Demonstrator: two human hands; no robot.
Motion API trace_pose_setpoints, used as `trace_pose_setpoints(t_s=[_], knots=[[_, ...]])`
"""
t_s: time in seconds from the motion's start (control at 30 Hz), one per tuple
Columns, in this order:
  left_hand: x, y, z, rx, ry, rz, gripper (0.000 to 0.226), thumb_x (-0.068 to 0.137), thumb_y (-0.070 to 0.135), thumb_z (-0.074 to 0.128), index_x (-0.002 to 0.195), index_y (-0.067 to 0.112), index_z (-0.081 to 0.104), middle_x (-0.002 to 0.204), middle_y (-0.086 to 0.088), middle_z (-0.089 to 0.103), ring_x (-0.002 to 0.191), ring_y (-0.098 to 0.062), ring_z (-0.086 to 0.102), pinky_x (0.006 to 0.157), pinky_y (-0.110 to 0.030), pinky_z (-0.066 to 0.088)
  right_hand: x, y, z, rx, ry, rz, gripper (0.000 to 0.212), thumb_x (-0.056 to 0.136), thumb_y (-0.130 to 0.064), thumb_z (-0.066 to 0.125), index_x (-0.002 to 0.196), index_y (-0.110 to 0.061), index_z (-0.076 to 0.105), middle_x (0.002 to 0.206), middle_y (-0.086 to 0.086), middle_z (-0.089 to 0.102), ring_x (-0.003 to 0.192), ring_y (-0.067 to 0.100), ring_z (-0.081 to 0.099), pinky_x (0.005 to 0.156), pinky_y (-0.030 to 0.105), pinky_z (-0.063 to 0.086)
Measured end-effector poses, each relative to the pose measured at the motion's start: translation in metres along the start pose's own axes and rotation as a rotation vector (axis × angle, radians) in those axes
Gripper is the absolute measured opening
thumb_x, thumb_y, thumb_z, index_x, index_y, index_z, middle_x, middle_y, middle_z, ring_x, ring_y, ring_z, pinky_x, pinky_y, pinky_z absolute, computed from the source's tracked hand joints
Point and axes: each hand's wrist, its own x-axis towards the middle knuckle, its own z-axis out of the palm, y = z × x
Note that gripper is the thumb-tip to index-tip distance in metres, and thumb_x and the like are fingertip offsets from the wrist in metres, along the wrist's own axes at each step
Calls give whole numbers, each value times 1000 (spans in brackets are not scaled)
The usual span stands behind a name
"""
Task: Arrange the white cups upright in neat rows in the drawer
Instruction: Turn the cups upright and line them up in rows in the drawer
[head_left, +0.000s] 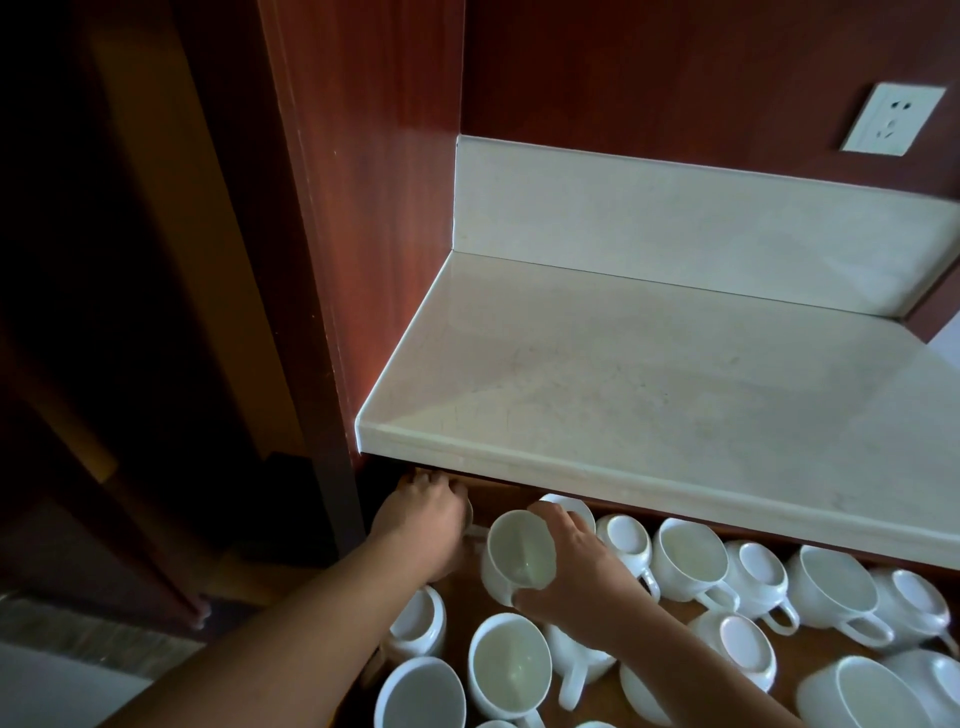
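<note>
The pale desk (649, 374) overhangs the open drawer (462, 597), hiding its back row. Below the desk's front edge the white cups (688, 556) sit jumbled, several upside down (most of the work looks undone). The right hand (571, 577) grips an upright cup (519, 551) just under that edge. The left hand (421, 519) reaches the corner beneath the desk, its grasp unclear.

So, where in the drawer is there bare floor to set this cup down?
Little. A narrow strip of drawer floor lies between the left hand and the cup in the right hand. Another patch lies before the back row. Elsewhere it is crowded.
</note>
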Motion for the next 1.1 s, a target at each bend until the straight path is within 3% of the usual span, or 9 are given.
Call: trace_pose_setpoints(t_s=[0.23,0.33,0.4,0.67,0.73,0.8,0.87,1.0,1.1], knots=[[-4,-11,14,-148,47,64,80,89,41,64,156,14,31,153,-6,38,139,-28,39,114,-36,36,7,-11,11,12,-59,24,87,66,-45,78,140,-41,33,125,-10,47,107,16,54,84,29,48],[-6,-25,12,-150,-71,192,91,90,24,65,163,25,11,170,-2,9,155,-28,15,125,-40,21,9,-14,16,-11,-80,50,86,67,-44,77,141,-40,32,126,-8,48,108,19,55,83,33,51],[-6,-28,13,-99,-81,215,91,93,10,61,163,29,6,172,-2,3,156,-27,12,125,-40,20,10,-17,19,-28,-84,63,88,68,-44,77,143,-40,31,126,-8,48,110,19,55,85,36,52],[-8,-13,23,0,56,105,80,94,13,59,161,14,15,161,-17,28,145,-35,31,117,-40,32,21,-23,27,-52,-107,87,89,76,-27,78,149,-32,29,137,-2,45,118,22,55,77,28,41],[-8,-9,27,-32,122,60,68,92,11,59,155,11,34,150,-18,44,136,-34,45,112,-40,41,23,-24,29,-66,-107,86,92,79,-22,77,154,-31,24,143,-2,41,122,24,55,77,27,40],[-7,-8,29,-54,180,57,54,80,11,71,132,10,61,126,-15,64,112,-32,62,94,-39,55,24,-24,32,-69,-105,87,95,82,-18,76,158,-30,19,152,-1,36,130,25,52,81,27,41],[-6,-9,33,-71,224,73,46,68,9,80,112,10,70,110,-13,69,98,-32,65,83,-39,59,25,-23,34,-56,-104,83,97,84,-17,74,160,-27,16,159,0,30,138,25,46,92,26,44],[-11,-10,35,-196,234,101,53,82,7,67,134,15,58,140,-7,49,128,-30,48,105,-38,49,23,-22,34,-48,-116,99,97,88,-17,70,163,-28,9,166,2,21,147,25,35,106,29,39],[-12,-15,34,-211,227,145,49,95,5,55,141,21,50,142,1,46,132,-21,43,107,-30,43,20,-23,36,-97,-97,91,96,89,-19,69,163,-27,9,166,4,21,145,28,39,105,32,41]])
